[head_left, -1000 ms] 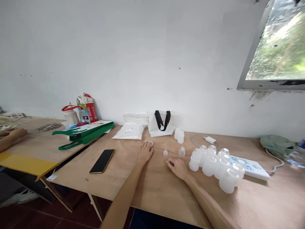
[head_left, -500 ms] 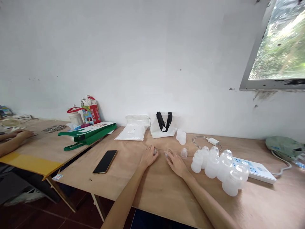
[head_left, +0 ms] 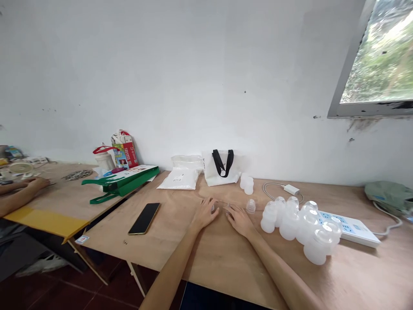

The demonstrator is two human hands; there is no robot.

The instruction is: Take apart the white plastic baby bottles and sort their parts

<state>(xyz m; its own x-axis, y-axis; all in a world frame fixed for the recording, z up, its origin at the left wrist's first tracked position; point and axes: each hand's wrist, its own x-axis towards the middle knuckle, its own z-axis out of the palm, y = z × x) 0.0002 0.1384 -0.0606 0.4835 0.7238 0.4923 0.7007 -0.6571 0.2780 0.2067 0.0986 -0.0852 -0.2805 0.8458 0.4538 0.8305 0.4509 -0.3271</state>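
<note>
Head view: clear piece (head_left: pixel 212 208) at left hand (head_left: pixel 204 214), domed cap (head_left: pixel 251 206) beside right hand (head_left: pixel 239 220); cannot tell either grip.

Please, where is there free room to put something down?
The table is bare between the phone and left hand and in front of the power strip. Crowded: cups cluster beside the strip; a clear cap stands by the right hand.

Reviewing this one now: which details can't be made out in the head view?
All in the head view:
Small clear piece at the left hand: mostly hidden by that hand; shape and grip unclear.
Tiny clear part at the right hand: partly covered by that hand, too small to identify.
White parcel: label print too small to read; wrapping hides the contents.
Window: cut off by the top and right edges.
Co-worker's forearm: cut off by the left edge.
</note>
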